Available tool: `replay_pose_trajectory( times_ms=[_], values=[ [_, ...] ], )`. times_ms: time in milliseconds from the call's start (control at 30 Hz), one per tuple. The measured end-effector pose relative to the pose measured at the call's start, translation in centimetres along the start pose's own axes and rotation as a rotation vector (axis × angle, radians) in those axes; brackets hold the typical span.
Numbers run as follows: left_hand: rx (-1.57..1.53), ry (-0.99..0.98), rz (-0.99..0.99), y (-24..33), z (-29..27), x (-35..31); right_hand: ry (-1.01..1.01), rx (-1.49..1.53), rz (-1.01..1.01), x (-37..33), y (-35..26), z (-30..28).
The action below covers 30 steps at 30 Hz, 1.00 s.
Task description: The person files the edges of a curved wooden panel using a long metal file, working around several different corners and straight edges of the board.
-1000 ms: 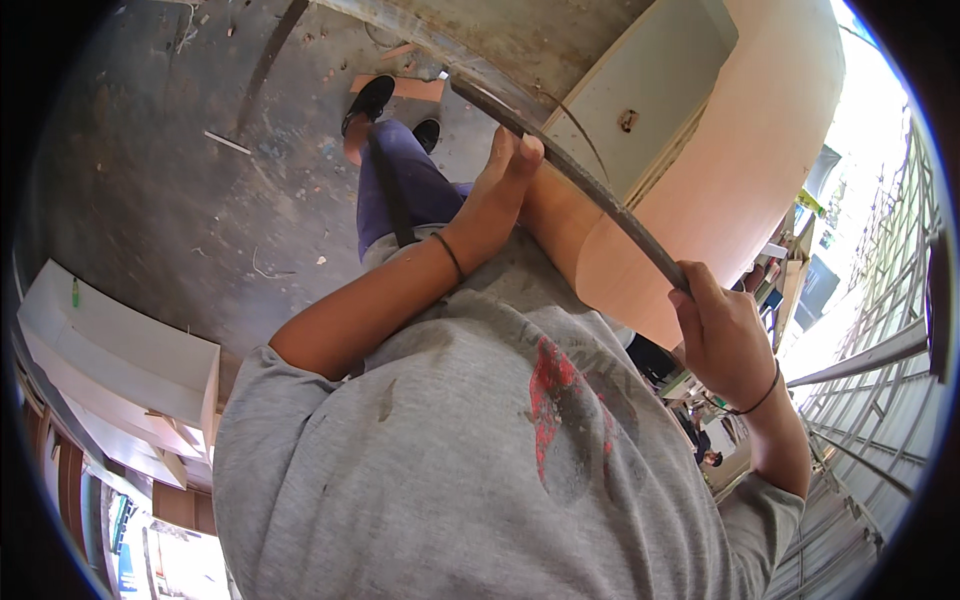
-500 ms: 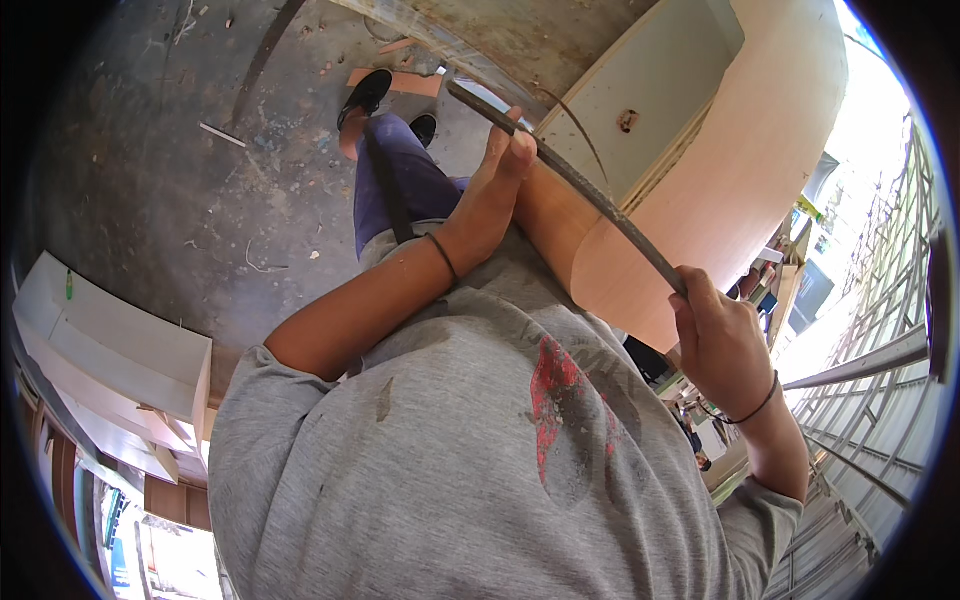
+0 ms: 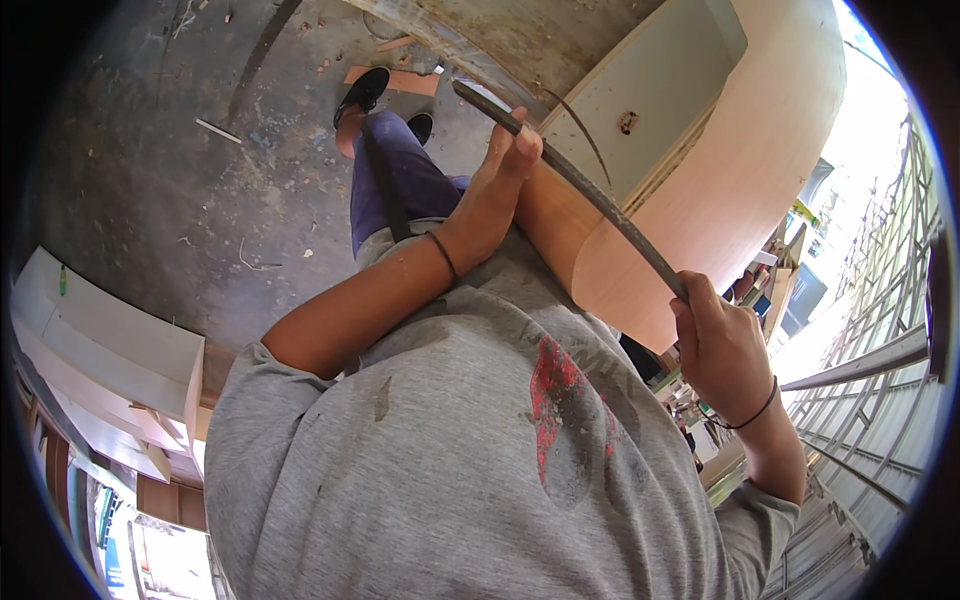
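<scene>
Above a dusty concrete floor [image 3: 150,200], both hands' fingers grip a long dark rasp [image 3: 590,195]: left hand [image 3: 500,185], right hand [image 3: 725,350].

Both hands [image 3: 600,260] on dark strip [image 3: 590,195]

A person seen from above wears a grey short-sleeved T-shirt [image 3: 450,470] filling the lower middle of the frame, with a faded red print [image 3: 560,390] and a few dark smudges. Thin dark bands circle the left wrist [image 3: 443,254] and right wrist [image 3: 752,412]. Blue-purple trousers [image 3: 395,180] and black shoes [image 3: 362,92] show at upper centre.
</scene>
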<state>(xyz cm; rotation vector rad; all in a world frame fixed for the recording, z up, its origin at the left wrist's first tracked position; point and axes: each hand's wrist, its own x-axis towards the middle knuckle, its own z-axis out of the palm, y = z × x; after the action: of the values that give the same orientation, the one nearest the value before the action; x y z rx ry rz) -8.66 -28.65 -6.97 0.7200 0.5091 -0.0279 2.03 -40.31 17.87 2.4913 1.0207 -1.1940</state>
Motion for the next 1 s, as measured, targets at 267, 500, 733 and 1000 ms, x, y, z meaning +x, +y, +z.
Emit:
replay_pose_trajectory(
  times_ms=[267, 500, 733, 1000],
  values=[
    [0.009, 0.044, -0.002, 0.1, 0.0, 0.3, -0.053, -0.064, 0.037, 0.3, -0.6, -0.1],
    [-0.001, 0.13, -0.055, 0.0, -0.1, 0.4, -0.102, -0.119, 0.069, 0.5, -1.0, -0.3],
    [-0.061, 0.167, -0.136, 0.6, 0.1, 0.6, -0.129, -0.088, 0.067, 0.6, -1.6, -0.7],
    [-0.046, 0.123, -0.14, 0.5, 0.0, 0.9, -0.196, -0.04, 0.122, 0.6, -2.1, -1.6]
  ],
)
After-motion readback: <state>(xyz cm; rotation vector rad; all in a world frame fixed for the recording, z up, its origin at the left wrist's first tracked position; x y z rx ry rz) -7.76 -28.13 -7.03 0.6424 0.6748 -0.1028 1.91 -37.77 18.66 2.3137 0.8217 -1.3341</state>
